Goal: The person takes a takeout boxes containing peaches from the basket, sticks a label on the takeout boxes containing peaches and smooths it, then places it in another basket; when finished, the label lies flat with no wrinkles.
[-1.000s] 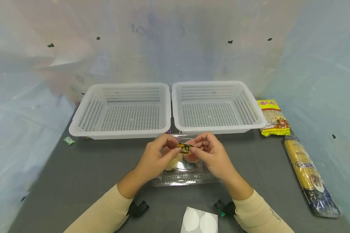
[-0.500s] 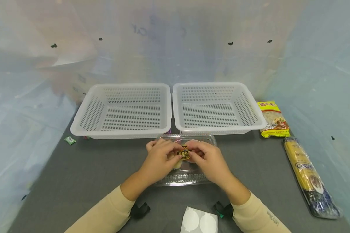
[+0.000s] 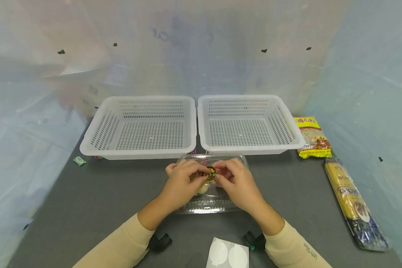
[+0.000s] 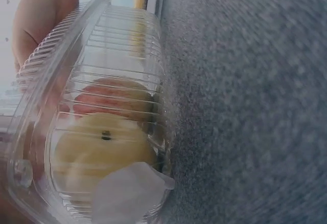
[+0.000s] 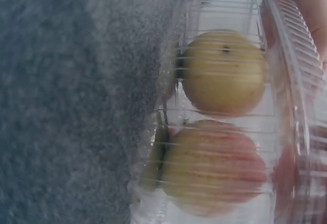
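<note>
A clear plastic clamshell box (image 3: 207, 203) lies on the grey table in front of the baskets. It holds a yellow apple (image 4: 97, 152) and a reddish apple (image 4: 110, 98), which also show as the yellow apple (image 5: 225, 70) and the reddish apple (image 5: 214, 165) in the right wrist view. A small black-and-gold sticker (image 3: 211, 174) sits on the box lid. My left hand (image 3: 199, 175) pinches its left edge with curled fingers. My right hand (image 3: 222, 174) pinches its right edge. Both hands rest over the lid and hide most of it.
Two empty white perforated baskets (image 3: 97, 147) (image 3: 296, 141) stand side by side behind the box. A yellow pasta bag (image 3: 313, 137) and a long spaghetti pack (image 3: 353, 201) lie at the right. A white backing sheet (image 3: 228, 257) lies near the front edge, and a small green packet (image 3: 79, 160) at the left.
Both hands have come down with the sticker from just above the box onto its lid and moved slightly toward me.
</note>
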Demonstrator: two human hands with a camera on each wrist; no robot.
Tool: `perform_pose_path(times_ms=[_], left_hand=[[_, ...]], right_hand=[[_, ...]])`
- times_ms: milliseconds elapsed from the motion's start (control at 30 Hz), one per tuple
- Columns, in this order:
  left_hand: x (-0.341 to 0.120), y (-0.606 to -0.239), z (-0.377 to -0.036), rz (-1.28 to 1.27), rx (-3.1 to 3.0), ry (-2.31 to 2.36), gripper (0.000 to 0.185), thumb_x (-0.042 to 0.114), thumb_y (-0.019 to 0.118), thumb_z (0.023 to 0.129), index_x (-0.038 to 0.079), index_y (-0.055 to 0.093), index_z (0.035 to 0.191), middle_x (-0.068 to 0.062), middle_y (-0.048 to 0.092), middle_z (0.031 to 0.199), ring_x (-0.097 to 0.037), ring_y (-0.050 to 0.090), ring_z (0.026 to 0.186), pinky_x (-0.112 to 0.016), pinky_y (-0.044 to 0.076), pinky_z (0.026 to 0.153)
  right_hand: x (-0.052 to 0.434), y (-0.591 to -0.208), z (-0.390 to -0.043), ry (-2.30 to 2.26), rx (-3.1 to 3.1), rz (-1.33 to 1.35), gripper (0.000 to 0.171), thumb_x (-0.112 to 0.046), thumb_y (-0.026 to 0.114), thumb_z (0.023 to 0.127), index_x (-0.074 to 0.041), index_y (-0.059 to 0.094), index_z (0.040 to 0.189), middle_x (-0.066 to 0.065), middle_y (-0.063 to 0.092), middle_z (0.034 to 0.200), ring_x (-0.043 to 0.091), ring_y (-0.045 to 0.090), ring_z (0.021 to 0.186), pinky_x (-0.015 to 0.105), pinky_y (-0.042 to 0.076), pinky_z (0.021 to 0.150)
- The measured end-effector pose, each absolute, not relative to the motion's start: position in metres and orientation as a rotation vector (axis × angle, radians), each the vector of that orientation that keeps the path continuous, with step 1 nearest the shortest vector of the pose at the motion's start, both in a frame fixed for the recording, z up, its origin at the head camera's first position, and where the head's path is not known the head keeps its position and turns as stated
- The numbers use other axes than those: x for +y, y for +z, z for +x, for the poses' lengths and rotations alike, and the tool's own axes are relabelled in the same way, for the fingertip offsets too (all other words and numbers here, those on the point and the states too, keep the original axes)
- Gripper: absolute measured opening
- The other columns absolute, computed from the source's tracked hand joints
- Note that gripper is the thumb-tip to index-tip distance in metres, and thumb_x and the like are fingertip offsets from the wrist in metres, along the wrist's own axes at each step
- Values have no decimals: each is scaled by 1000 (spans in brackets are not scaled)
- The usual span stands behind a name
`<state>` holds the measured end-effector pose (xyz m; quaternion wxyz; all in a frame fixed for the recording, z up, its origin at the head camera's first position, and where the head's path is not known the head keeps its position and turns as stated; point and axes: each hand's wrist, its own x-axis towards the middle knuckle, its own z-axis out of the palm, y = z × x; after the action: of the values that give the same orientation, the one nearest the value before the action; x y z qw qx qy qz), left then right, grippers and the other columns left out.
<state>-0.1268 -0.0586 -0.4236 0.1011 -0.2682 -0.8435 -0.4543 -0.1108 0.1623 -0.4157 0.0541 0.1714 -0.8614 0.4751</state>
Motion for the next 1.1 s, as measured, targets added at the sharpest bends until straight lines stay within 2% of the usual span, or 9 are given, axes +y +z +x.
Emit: perform_pose_path(times_ms=[133,267,467,633,833,900,967,1033,1100], left_hand=[[-60,-423,-128,-819,-2387,-1507,20,4,88,93,16,82,108,11,76,105,-15,58,96,-61,19,100],[-62,-425,-129,-820,-2366,-1541,21,5,90,90,16,83,107,9,77,103,-17,59,95,-59,21,96],[-59,-424,-128,-827,-2526,-1358,16,14,89,94,19,83,108,9,75,102,-15,54,92,-65,19,102],[-57,-424,-127,-803,-2556,-1238,15,11,89,92,18,83,105,10,72,100,-14,54,92,-65,24,100],[-57,-422,-124,-822,-2555,-1094,11,9,89,91,14,85,100,7,65,97,-18,54,89,-65,29,97],[-58,-420,-123,-869,-2544,-990,11,9,89,92,15,86,100,6,66,100,-20,57,92,-64,32,95],[-60,-419,-121,-932,-2539,-850,11,12,89,93,16,87,104,4,69,107,-22,59,98,-65,34,94],[-64,-418,-118,-1017,-2551,-703,18,17,87,97,16,86,115,2,72,120,-24,60,109,-67,37,95],[-68,-416,-113,-1114,-2581,-590,30,25,81,102,15,81,130,2,71,136,-25,58,124,-71,37,99]], right_hand=[[166,-416,-113,1818,-2496,569,18,4,72,104,-1,74,121,13,69,124,25,75,91,35,65,77],[167,-414,-114,1952,-2461,580,11,4,69,106,2,74,116,16,69,135,30,76,98,39,65,81],[165,-413,-113,1807,-2526,549,12,5,71,104,2,75,115,13,74,121,25,76,87,36,65,76],[162,-412,-112,1566,-2625,542,14,6,75,101,-1,75,113,9,74,104,15,74,82,29,63,73],[159,-410,-108,1289,-2704,514,13,2,81,98,-6,78,108,1,67,100,11,63,77,28,58,65],[159,-410,-107,1157,-2706,550,14,0,83,97,-6,80,109,3,64,107,14,62,81,30,57,68],[162,-411,-107,990,-2685,639,17,-2,87,94,-7,82,110,8,64,115,21,63,90,36,58,76],[166,-412,-106,793,-2644,767,24,-4,89,92,-6,83,116,12,67,129,28,65,104,42,58,86],[172,-414,-105,598,-2593,897,33,-6,90,92,-6,82,124,11,70,138,33,64,120,48,59,89]])
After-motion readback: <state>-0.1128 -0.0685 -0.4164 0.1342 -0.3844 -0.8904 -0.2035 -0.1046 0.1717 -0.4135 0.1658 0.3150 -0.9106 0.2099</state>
